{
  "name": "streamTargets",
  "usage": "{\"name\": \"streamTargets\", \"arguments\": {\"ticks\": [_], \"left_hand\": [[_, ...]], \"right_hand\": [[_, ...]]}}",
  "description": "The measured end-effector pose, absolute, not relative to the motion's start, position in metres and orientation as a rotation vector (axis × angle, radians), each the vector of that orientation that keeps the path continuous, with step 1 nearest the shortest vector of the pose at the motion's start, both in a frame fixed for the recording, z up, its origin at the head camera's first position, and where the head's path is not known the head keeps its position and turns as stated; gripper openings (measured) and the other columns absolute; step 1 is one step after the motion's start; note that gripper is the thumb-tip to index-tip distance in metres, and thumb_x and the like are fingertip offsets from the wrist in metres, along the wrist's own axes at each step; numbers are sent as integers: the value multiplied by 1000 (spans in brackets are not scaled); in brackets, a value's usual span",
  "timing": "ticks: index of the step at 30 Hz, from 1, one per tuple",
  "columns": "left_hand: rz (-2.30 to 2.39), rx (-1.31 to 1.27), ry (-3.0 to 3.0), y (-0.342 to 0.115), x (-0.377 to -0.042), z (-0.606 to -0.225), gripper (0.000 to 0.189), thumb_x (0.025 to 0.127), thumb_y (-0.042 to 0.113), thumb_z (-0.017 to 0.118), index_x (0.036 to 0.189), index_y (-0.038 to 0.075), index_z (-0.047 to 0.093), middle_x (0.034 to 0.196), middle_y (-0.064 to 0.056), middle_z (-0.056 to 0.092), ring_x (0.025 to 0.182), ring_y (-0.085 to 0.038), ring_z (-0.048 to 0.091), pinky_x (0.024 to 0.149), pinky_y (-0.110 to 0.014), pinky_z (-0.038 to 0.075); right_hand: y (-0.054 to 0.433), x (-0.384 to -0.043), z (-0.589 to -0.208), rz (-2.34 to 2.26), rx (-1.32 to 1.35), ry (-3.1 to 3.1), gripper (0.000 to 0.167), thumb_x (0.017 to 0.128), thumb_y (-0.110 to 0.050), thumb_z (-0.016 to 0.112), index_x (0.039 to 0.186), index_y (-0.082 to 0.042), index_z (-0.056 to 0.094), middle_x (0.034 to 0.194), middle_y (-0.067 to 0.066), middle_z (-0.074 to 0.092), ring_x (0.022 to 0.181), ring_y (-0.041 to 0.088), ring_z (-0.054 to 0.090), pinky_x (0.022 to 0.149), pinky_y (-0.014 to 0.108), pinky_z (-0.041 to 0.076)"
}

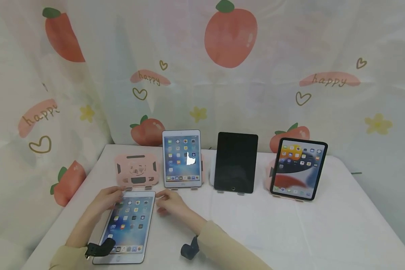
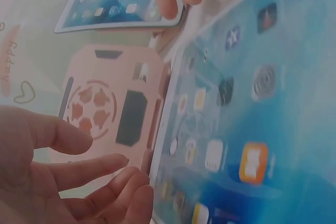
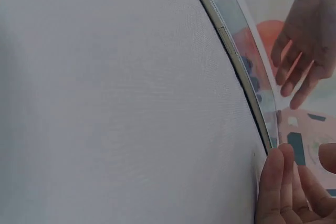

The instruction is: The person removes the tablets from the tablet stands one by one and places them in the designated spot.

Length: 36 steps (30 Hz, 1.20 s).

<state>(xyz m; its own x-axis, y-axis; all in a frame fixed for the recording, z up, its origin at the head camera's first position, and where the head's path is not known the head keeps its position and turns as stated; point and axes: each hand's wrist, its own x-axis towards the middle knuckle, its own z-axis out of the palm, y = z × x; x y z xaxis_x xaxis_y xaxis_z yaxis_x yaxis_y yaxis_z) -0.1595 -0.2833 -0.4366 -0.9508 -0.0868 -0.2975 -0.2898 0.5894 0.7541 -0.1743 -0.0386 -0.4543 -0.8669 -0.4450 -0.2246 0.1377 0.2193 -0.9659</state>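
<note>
A white-framed tablet (image 1: 131, 221) with its home screen lit lies face up on the table, its top end toward a bare pink tablet stand (image 1: 125, 170). My left hand (image 1: 107, 199) is at the tablet's top left corner; in the left wrist view its loosely bent fingers (image 2: 92, 174) hold nothing and stand apart from the screen. At the top right corner is my right hand (image 1: 172, 203). Its fingertips (image 3: 272, 163) are at the tablet's edge (image 3: 239, 69) in the right wrist view, without curling round it.
Along the back stand a lit white tablet (image 1: 182, 159), a dark-screened black tablet (image 1: 236, 163) and a lit black-framed tablet (image 1: 298, 168), each propped on a stand. A white cloth covers the table (image 1: 256, 232). Behind hangs a peach-patterned curtain (image 1: 256, 93).
</note>
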Motion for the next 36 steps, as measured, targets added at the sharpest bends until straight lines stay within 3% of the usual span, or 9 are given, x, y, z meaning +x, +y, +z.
{"name": "streamTargets", "arguments": {"ticks": [6,8,13,22,36], "left_hand": [[1341,-330,2583,-279,-180,-457,50,96,31,45,138,3,48,143,-26,44,114,-36,59,81,-35,58],[1345,-315,2585,-276,-186,-460,49,96,31,46,137,4,49,142,-26,45,114,-37,59,83,-38,58],[1403,-313,2581,-259,-186,-445,47,96,28,47,133,0,50,129,-26,55,107,-34,63,79,-34,58],[1484,-314,2558,-226,-182,-422,44,98,20,42,135,-3,47,132,-27,53,113,-38,59,93,-44,53],[1658,-251,2577,-206,-193,-415,41,101,26,43,137,7,50,132,-19,58,115,-32,59,100,-43,50]], "right_hand": [[-27,-176,-457,-1730,-295,2052,28,90,-9,61,116,0,62,93,14,65,79,26,68,69,34,59],[-21,-177,-457,-1740,-312,2072,27,90,-9,60,115,0,62,93,16,65,80,29,68,67,34,59],[-9,-179,-456,-1800,-321,2110,27,90,-8,58,115,3,62,96,21,66,83,32,69,68,35,59],[7,-190,-450,-1880,-230,2146,26,90,-5,55,113,4,61,100,20,66,79,12,67,75,31,59],[23,-206,-431,-1955,-182,2237,25,89,-4,58,112,7,61,99,22,64,76,9,64,76,30,58]]}}
